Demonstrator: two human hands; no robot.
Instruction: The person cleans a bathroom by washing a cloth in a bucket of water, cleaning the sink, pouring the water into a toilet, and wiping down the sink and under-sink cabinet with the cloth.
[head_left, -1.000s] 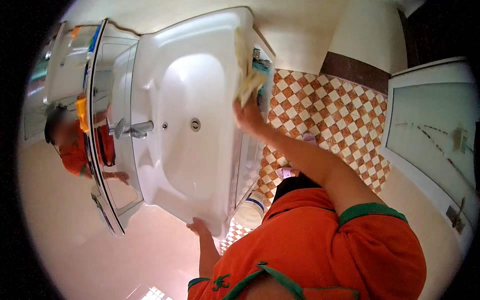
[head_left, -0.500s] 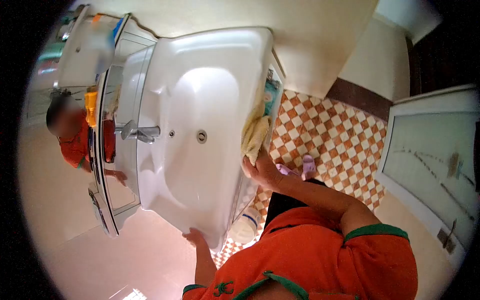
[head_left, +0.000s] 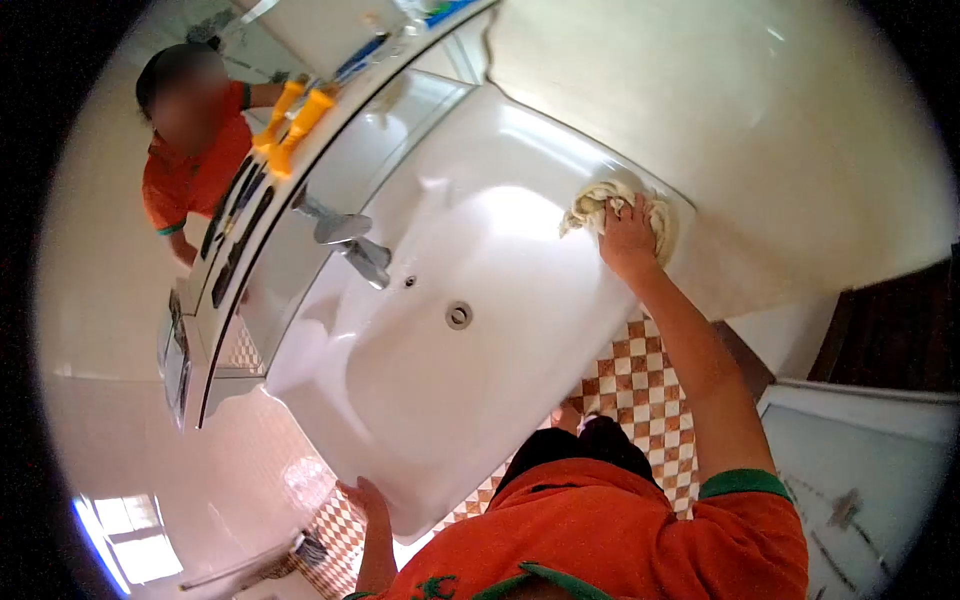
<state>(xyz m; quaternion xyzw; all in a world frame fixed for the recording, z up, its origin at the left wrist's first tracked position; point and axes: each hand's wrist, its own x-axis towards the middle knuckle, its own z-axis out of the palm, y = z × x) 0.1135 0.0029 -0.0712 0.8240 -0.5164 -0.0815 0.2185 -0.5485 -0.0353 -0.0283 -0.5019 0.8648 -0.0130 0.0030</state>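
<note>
My right hand [head_left: 630,238] is on a crumpled pale yellow cloth [head_left: 590,203], its fingers pressed over the folds, at the far right corner of the white sink [head_left: 420,390]. Cloth shows on both sides of the hand. My left hand [head_left: 366,497] rests at the sink's near left corner with its fingers apart, holding nothing. The basin's drain [head_left: 459,315] is visible, with a chrome faucet [head_left: 355,245] at the back edge.
Above the faucet, a shelf [head_left: 225,335] under the mirror [head_left: 110,300] holds orange objects [head_left: 300,130], dark combs or brushes and other items. A checkered floor [head_left: 640,385] lies below the sink, and a glass-panelled door [head_left: 850,480] stands at the lower right.
My right hand and the cloth have moved from the sink's front edge to its far right corner. The view has turned and come closer. My left hand stays at the near left corner.
</note>
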